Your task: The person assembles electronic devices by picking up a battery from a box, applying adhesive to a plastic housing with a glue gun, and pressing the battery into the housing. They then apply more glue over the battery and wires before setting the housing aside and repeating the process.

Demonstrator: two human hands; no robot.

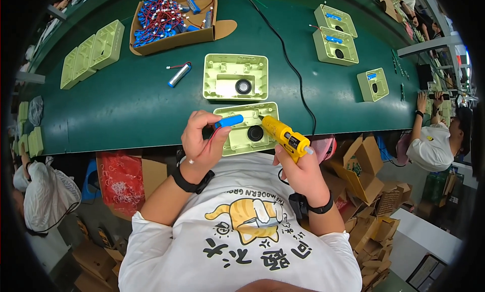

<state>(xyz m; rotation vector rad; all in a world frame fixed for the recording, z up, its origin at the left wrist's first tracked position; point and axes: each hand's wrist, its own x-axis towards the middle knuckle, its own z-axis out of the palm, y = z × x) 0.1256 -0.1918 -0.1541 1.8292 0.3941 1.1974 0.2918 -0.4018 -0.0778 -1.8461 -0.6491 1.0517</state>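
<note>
left fingers point(205, 118) pinch blue battery point(230, 121) over green case point(236, 142)

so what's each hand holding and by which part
Left hand: blue battery, by its left end. Right hand: yellow glue gun, near its rear; the exact grip is partly hidden.

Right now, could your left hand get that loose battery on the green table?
Probably yes: only green tabletop seems to lie between the left hand and the loose battery, though that hand already holds a blue battery.
</note>
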